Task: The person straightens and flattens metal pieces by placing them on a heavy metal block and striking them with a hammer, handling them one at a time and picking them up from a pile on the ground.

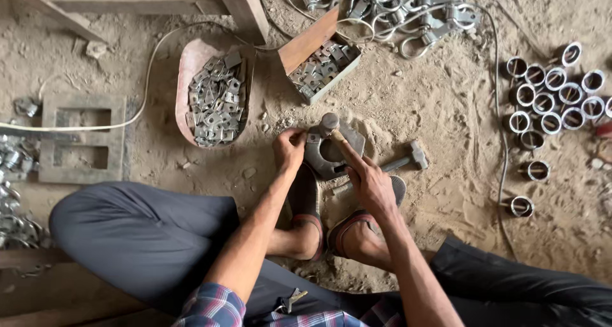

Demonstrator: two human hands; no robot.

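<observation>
Fingers [294,136] of left hand [289,150] pinching small sq plate [313,138] on metal block [331,153], right hand [368,181] gripping punch [336,136], hammer [408,159] beside.

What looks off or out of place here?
Little stands out. One metal ring lies apart from the ring cluster. The hammer lies on the dirt, untouched. Left hand and right hand are both on the metal block.

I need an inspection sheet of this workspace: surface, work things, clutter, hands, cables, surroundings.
Surface: sandy dirt floor.
Work things: metal block before the feet; small square plate on it; hammer lying beside.
Clutter: two trays of plates, ring pile, clamp heap.
Hands: left hand pinches the plate; right hand holds a wooden handle.
Cables: pale cord, thin wire.
Surroundings: wooden beams, concrete frame.
</observation>
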